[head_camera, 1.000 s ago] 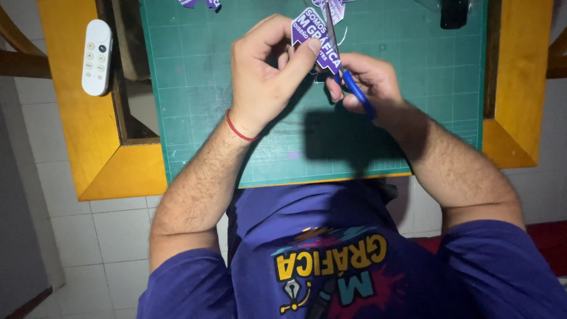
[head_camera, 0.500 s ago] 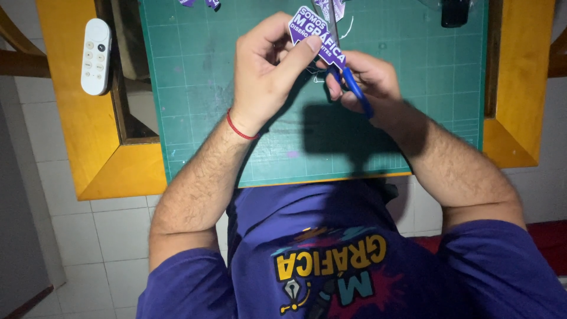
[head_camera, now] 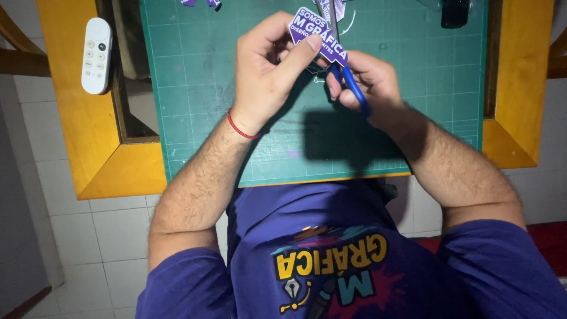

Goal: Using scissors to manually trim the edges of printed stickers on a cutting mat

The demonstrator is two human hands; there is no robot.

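Pinching a purple printed cutout [head_camera: 316, 32] between thumb and forefinger, the left hand [head_camera: 269, 65] holds it up over the green cutting mat [head_camera: 201, 88], toward 12 o'clock in the head view. A thin red cord [head_camera: 241, 127] circles that wrist. The right hand [head_camera: 369, 80], just at 3 o'clock of the left, is closed around the blue handles of a pair of scissors [head_camera: 348, 80]; the blades run up toward 12 o'clock and meet the cutout's right edge. The mat lies on a counter with a yellow wooden frame [head_camera: 88, 142]. A white remote control [head_camera: 95, 54] rests on the frame at 9 o'clock, well apart from both hands. Purple paper scraps [head_camera: 201, 3] lie on the mat's far edge around 11 o'clock, and a dark object [head_camera: 455, 12] sits near 1 o'clock.
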